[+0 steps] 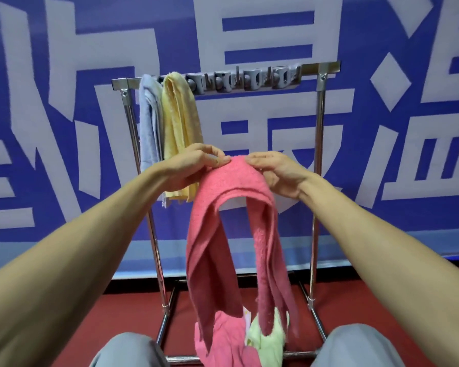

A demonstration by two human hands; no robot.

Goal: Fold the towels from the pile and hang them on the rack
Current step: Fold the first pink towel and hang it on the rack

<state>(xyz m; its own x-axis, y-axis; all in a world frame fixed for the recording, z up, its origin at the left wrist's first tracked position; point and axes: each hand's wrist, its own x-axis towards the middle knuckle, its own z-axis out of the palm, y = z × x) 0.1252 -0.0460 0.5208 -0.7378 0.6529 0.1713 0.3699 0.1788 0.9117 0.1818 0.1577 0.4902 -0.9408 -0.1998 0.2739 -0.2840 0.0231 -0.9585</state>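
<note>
Head camera: my left hand (194,165) and right hand (278,176) pinch the pink towel (231,186) before the rack (319,123); slack fingers (219,160) could unfold it.

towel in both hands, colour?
Pink towel, pinched by left hand and right hand; head view.

Single head cam, wide-angle, faces fwd and down; rack (224,78) near, straight ahead.
</note>
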